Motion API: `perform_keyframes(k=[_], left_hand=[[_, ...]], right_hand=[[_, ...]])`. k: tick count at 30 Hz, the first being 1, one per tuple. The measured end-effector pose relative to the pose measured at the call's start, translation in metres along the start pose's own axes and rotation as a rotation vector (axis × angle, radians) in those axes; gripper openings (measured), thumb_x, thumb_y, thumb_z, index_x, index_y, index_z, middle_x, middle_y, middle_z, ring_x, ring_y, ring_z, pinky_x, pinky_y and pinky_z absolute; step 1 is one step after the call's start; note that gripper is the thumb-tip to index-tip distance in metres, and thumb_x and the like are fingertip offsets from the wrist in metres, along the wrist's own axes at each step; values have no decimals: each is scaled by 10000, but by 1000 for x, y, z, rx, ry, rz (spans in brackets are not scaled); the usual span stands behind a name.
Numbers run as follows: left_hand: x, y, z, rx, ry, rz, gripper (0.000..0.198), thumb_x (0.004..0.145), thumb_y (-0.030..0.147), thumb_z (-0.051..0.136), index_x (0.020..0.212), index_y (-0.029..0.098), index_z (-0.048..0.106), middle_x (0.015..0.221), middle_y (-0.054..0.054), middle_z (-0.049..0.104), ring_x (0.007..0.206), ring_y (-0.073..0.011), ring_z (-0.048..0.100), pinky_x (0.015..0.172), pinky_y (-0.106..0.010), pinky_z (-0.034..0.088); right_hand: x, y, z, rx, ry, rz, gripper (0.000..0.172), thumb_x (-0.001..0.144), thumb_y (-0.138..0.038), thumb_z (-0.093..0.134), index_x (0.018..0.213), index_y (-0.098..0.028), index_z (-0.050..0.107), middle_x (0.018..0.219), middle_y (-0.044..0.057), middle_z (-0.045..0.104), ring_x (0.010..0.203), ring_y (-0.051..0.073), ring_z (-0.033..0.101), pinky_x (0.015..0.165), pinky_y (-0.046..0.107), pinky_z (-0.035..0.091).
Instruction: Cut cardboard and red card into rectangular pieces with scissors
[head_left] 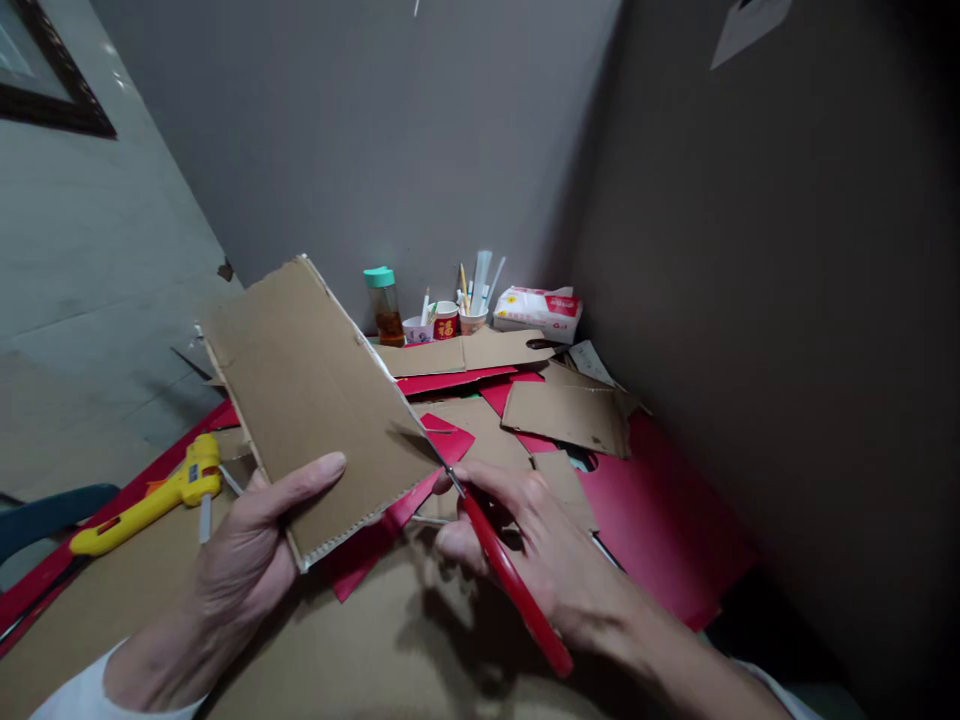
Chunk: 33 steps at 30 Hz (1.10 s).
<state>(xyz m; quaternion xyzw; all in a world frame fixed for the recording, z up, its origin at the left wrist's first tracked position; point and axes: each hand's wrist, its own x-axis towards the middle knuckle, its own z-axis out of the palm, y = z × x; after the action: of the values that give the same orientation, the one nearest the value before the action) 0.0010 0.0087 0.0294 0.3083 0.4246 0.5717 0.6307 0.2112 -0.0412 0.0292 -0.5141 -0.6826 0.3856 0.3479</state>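
Observation:
My left hand [259, 530] grips a rectangular piece of brown cardboard [315, 390] at its lower left, thumb flat on the face. The cardboard is tilted up off the table, and red paper [367, 550] shows beneath its lower edge. My right hand [517, 540] is closed around red-handled scissors [502, 575], one long handle sticking out below the palm. Their metal blades meet the cardboard's right edge near its lower right corner. My palm and fingers hide part of the second handle. Left of my left hand lies a yellow glue gun [165, 495].
Loose cardboard pieces [566, 415] lie over red sheets [660, 510] at the back and right. Along the grey partition [420, 130] stand a bottle with a teal lid [384, 308], paper cups [446, 320] holding sticks and pens, and a tissue pack [538, 312].

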Motion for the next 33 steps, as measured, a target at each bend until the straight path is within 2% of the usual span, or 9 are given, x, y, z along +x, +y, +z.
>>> perform_keyframes(k=[5, 8, 12, 17, 20, 24, 27, 30, 33], left_hand=[[-4, -5, 0, 20, -41, -10, 640, 718, 38, 749, 1309, 250, 624, 1098, -80, 788, 964, -336, 751, 823, -462, 641], [-4, -8, 1, 10, -62, -22, 679, 709, 38, 759, 1332, 263, 607, 1122, -81, 781, 972, -353, 746, 812, -486, 643], [-3, -8, 0, -15, -60, -42, 659, 719, 48, 760, 1329, 252, 613, 1087, -86, 791, 947, -344, 754, 808, -458, 645], [-1, -8, -2, -40, -37, -68, 682, 701, 31, 772, 1339, 206, 604, 1006, -113, 805, 855, -329, 773, 765, -451, 652], [1, -9, -4, -43, -44, -94, 715, 690, 28, 785, 1360, 165, 578, 1005, -141, 801, 826, -331, 774, 757, -485, 647], [3, -12, -6, -31, -69, -76, 766, 663, 36, 808, 1371, 204, 568, 1017, -120, 802, 865, -346, 768, 781, -506, 638], [2, -13, -5, -21, -91, -90, 750, 658, 52, 816, 1350, 230, 588, 1078, -106, 792, 953, -358, 749, 843, -524, 617], [0, -13, -4, 5, -84, -94, 726, 642, 83, 829, 1322, 219, 613, 1096, -116, 785, 916, -366, 755, 799, -524, 632], [-3, -12, -3, 12, -69, -89, 712, 643, 100, 831, 1311, 224, 620, 1093, -112, 786, 873, -340, 765, 765, -487, 647]], right_hand=[[1, 3, 3, -29, 65, -82, 258, 876, -356, 632, 721, -208, 487, 610, -75, 416, 584, 103, 332, 547, 246, 282], [1, 5, 5, -54, 108, -111, 266, 852, -313, 662, 699, -209, 471, 594, -83, 378, 570, 95, 303, 534, 234, 272], [-1, 4, 6, -54, 140, -118, 282, 887, -346, 622, 681, -206, 491, 575, -82, 369, 546, 84, 337, 526, 221, 288], [0, 3, 7, -29, 150, -153, 334, 907, -324, 574, 639, -202, 418, 556, -82, 356, 519, 75, 313, 500, 226, 266], [1, 3, 6, 5, 107, -126, 249, 879, -309, 629, 689, -199, 512, 564, -83, 396, 533, 79, 341, 511, 222, 282], [1, 3, 2, 5, 51, -31, 252, 861, -395, 667, 733, -204, 564, 566, -81, 433, 545, 91, 375, 506, 232, 280], [1, 2, 1, -6, 57, -44, 263, 849, -391, 683, 721, -203, 551, 573, -82, 430, 556, 91, 361, 513, 241, 263], [1, 0, -1, 7, 45, -59, 252, 846, -367, 687, 718, -203, 546, 583, -82, 449, 558, 90, 367, 531, 239, 279], [0, -1, 0, 6, 64, -43, 301, 880, -430, 638, 696, -207, 554, 581, -69, 456, 560, 99, 395, 549, 237, 310]])
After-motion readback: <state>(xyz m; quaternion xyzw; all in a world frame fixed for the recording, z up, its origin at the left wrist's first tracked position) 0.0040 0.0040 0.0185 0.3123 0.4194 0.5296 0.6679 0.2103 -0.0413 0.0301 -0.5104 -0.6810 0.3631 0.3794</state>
